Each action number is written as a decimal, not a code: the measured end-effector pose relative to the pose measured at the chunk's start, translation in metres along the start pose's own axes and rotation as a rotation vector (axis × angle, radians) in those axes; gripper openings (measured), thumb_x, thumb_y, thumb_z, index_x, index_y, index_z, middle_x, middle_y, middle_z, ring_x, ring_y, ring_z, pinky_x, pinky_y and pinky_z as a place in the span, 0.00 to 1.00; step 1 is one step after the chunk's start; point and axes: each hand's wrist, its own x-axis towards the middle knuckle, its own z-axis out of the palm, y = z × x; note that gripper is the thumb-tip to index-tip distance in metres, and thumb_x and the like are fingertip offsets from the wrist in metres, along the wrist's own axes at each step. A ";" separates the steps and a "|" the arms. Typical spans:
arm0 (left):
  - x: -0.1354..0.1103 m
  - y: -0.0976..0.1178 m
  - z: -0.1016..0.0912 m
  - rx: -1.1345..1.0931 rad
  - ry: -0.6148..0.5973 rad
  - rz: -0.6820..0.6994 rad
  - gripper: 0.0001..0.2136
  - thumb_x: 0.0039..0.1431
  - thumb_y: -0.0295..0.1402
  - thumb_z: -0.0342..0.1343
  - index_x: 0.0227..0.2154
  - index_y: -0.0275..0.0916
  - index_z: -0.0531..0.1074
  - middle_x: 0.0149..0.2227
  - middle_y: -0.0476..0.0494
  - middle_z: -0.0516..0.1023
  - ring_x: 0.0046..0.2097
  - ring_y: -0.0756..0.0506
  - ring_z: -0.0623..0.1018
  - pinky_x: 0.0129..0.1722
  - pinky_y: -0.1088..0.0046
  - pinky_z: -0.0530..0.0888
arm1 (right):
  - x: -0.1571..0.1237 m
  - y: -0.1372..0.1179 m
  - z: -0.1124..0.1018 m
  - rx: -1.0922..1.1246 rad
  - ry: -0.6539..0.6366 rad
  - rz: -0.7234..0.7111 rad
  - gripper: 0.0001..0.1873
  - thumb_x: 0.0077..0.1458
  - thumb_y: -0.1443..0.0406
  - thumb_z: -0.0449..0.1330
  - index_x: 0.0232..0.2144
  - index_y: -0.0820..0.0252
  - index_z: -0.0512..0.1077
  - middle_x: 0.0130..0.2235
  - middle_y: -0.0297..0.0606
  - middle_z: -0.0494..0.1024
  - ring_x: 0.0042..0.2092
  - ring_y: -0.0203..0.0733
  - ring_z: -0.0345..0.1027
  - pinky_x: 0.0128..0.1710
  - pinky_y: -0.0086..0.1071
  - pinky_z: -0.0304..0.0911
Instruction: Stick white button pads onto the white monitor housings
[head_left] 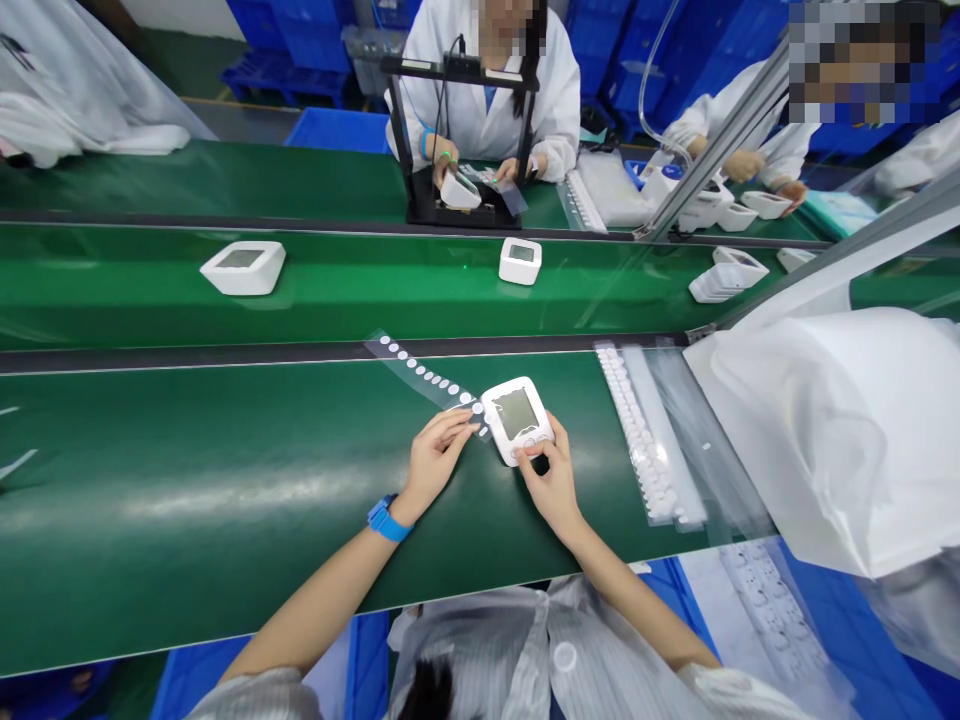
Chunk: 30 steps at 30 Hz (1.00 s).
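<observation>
A factory assembly line: green conveyor belt [150,290] carrying white devices [243,267], white-coated workers [487,100], stacked blue crates [300,30].

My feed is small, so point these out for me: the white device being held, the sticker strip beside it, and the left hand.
white device [517,415]: head view, on its grey screen.
sticker strip [427,376]: head view, on a white dot midway along.
left hand [437,458]: head view, on the back of the hand.

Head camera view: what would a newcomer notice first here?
The white device on the near green belt, held by the right hand while the left hand touches a strip of round stickers. Behind, more white units sit on the far belt before a white-coated person.
</observation>
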 end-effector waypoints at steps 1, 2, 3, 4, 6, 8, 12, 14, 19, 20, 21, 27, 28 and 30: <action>0.000 0.001 0.000 0.007 0.000 0.001 0.10 0.58 0.36 0.60 0.41 0.38 0.77 0.48 0.40 0.75 0.43 0.44 0.82 0.50 0.64 0.78 | -0.001 0.000 0.001 0.001 0.003 -0.005 0.07 0.55 0.64 0.60 0.26 0.58 0.68 0.62 0.47 0.57 0.64 0.51 0.53 0.60 0.47 0.52; -0.001 0.002 0.001 0.014 -0.001 0.004 0.11 0.58 0.36 0.60 0.41 0.38 0.77 0.48 0.40 0.75 0.43 0.44 0.82 0.50 0.64 0.78 | -0.001 0.001 0.001 0.005 0.008 -0.006 0.06 0.55 0.64 0.60 0.28 0.57 0.67 0.62 0.47 0.57 0.64 0.51 0.53 0.60 0.48 0.52; -0.001 0.002 0.001 0.019 -0.003 0.005 0.11 0.58 0.36 0.60 0.41 0.38 0.77 0.47 0.40 0.75 0.43 0.44 0.82 0.50 0.64 0.78 | -0.002 0.001 0.002 0.012 0.017 -0.005 0.05 0.55 0.64 0.60 0.30 0.57 0.67 0.62 0.47 0.57 0.64 0.51 0.53 0.60 0.48 0.52; -0.001 0.003 0.001 0.024 -0.006 0.005 0.10 0.58 0.36 0.60 0.40 0.38 0.78 0.47 0.40 0.75 0.43 0.44 0.81 0.50 0.64 0.78 | -0.002 0.001 0.003 0.020 0.026 0.001 0.05 0.55 0.63 0.60 0.32 0.57 0.66 0.62 0.48 0.58 0.64 0.51 0.53 0.60 0.48 0.52; -0.003 0.004 0.002 0.024 -0.018 0.000 0.10 0.58 0.36 0.60 0.40 0.38 0.78 0.47 0.40 0.75 0.43 0.44 0.82 0.50 0.65 0.78 | -0.002 0.002 0.003 0.038 0.036 0.021 0.08 0.55 0.63 0.60 0.36 0.56 0.64 0.61 0.48 0.59 0.64 0.51 0.52 0.60 0.49 0.51; -0.004 0.004 0.003 0.009 -0.035 -0.004 0.10 0.58 0.35 0.60 0.41 0.37 0.77 0.48 0.39 0.75 0.43 0.44 0.82 0.49 0.65 0.79 | -0.001 0.005 0.002 0.057 0.030 0.058 0.11 0.54 0.62 0.61 0.38 0.56 0.64 0.61 0.47 0.59 0.64 0.51 0.52 0.60 0.49 0.50; -0.008 0.000 0.005 -0.047 -0.061 -0.020 0.11 0.57 0.35 0.60 0.42 0.38 0.77 0.49 0.39 0.74 0.42 0.43 0.82 0.48 0.65 0.80 | 0.004 0.009 -0.004 0.151 0.042 0.124 0.11 0.54 0.60 0.61 0.39 0.56 0.66 0.60 0.47 0.61 0.63 0.50 0.54 0.59 0.49 0.53; -0.010 -0.002 0.006 -0.067 -0.074 -0.025 0.11 0.57 0.35 0.60 0.42 0.39 0.77 0.50 0.39 0.74 0.42 0.43 0.82 0.48 0.64 0.79 | 0.005 0.007 -0.007 0.147 0.084 0.113 0.08 0.57 0.60 0.58 0.38 0.56 0.68 0.60 0.46 0.62 0.63 0.50 0.54 0.59 0.49 0.53; -0.013 0.000 0.011 -0.111 -0.111 -0.041 0.11 0.57 0.35 0.60 0.42 0.39 0.77 0.50 0.38 0.74 0.42 0.43 0.82 0.48 0.64 0.79 | 0.004 -0.007 -0.004 -0.037 0.088 -0.122 0.05 0.59 0.63 0.58 0.33 0.54 0.75 0.59 0.41 0.65 0.64 0.50 0.50 0.62 0.51 0.49; -0.014 0.001 0.011 -0.121 -0.117 -0.041 0.10 0.57 0.35 0.60 0.41 0.39 0.77 0.50 0.38 0.74 0.42 0.44 0.82 0.47 0.64 0.79 | 0.004 -0.009 -0.002 -0.059 0.070 -0.175 0.05 0.58 0.64 0.59 0.32 0.53 0.76 0.57 0.41 0.66 0.63 0.50 0.52 0.61 0.52 0.51; -0.014 0.002 0.012 -0.129 -0.122 -0.038 0.10 0.57 0.35 0.60 0.41 0.38 0.77 0.50 0.38 0.74 0.41 0.44 0.82 0.47 0.64 0.79 | 0.004 -0.011 0.001 -0.072 0.055 -0.216 0.05 0.58 0.64 0.60 0.32 0.52 0.76 0.57 0.40 0.67 0.62 0.50 0.54 0.60 0.52 0.53; -0.014 0.004 0.011 -0.177 -0.124 -0.061 0.11 0.56 0.35 0.62 0.40 0.38 0.77 0.49 0.38 0.75 0.40 0.45 0.82 0.46 0.63 0.80 | 0.004 -0.009 0.008 -0.045 0.045 -0.251 0.06 0.57 0.65 0.61 0.34 0.52 0.79 0.55 0.42 0.70 0.56 0.49 0.63 0.55 0.48 0.61; -0.014 0.003 0.011 -0.187 -0.125 -0.078 0.11 0.55 0.35 0.62 0.40 0.38 0.77 0.49 0.38 0.75 0.39 0.45 0.82 0.46 0.64 0.79 | 0.004 -0.008 0.009 -0.020 0.042 -0.242 0.06 0.57 0.65 0.61 0.34 0.52 0.79 0.55 0.42 0.70 0.56 0.49 0.64 0.54 0.47 0.62; -0.014 0.003 0.011 -0.211 -0.125 -0.128 0.12 0.54 0.35 0.63 0.41 0.38 0.77 0.50 0.38 0.75 0.40 0.45 0.82 0.46 0.64 0.79 | 0.004 -0.008 0.009 0.036 0.037 -0.221 0.06 0.57 0.66 0.61 0.34 0.52 0.80 0.54 0.42 0.71 0.55 0.48 0.65 0.54 0.46 0.63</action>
